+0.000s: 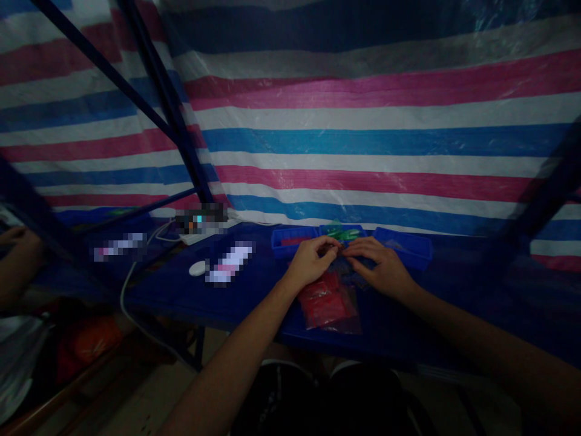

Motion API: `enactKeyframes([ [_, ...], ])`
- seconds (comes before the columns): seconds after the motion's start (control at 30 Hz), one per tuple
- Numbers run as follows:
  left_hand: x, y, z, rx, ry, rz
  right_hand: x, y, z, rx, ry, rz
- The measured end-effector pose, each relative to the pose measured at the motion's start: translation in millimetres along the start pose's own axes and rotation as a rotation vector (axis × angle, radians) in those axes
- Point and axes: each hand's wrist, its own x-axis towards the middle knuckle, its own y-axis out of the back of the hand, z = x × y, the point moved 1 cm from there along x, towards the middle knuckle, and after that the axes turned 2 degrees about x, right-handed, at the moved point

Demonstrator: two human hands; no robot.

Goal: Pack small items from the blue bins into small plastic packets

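Observation:
My left hand is bent in a pinch over the blue table, its fingertips around something too small and dark to make out. Almost touching it, my right hand reaches in from the right with thumb and fingers drawn together at the same spot. Below them lie red packets in clear plastic bags, partly under my left wrist. Just behind the fingers stands a blue bin with green pieces. To its left is a blue bin with something red in it. Another blue bin stands behind my right hand.
Left on the table lie a phone, a white round object and a power strip with a cable. Blue metal posts and a striped plastic sheet close off the back. Another person's arm shows far left.

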Motion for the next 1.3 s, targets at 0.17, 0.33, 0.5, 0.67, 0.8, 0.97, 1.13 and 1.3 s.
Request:
enactKeyframes([
  [0.17,1.1,-1.9,-4.3,0.002,-0.002,-0.011,-1.3,0.7,1.6,0.057,-0.163,0.075],
  [0.33,-1.2,-1.2,2.2,-0.005,-0.023,-0.085,-2.4,1.0,7.5,0.131,-0.228,0.024],
  [0.5,-3.9,1.7,9.5,0.099,-0.045,-0.089,-3.7,-0.2,10.7,0.149,-0.282,0.01],
  [0.67,-1.5,3.3,5.6,0.138,-0.08,-0.078,-1.8,0.3,10.9,0.167,-0.317,0.047],
  [0.8,-0.9,8.2,3.5,0.3,-0.117,-0.032,2.6,17.0,18.3,0.051,-0.261,0.143],
  [0.97,-4.2,10.0,-2.0,0.451,-0.143,-0.121,5.9,56.1,38.1,-0.239,-0.157,0.244],
  [1.13,-6.1,9.4,-5.4,0.48,-0.105,-0.217,5.9,82.8,60.8,-0.408,-0.1,0.238],
  [1.3,-6.1,11.3,-5.3,0.473,-0.055,-0.249,3.4,82.1,82.7,-0.501,-0.074,0.006],
])
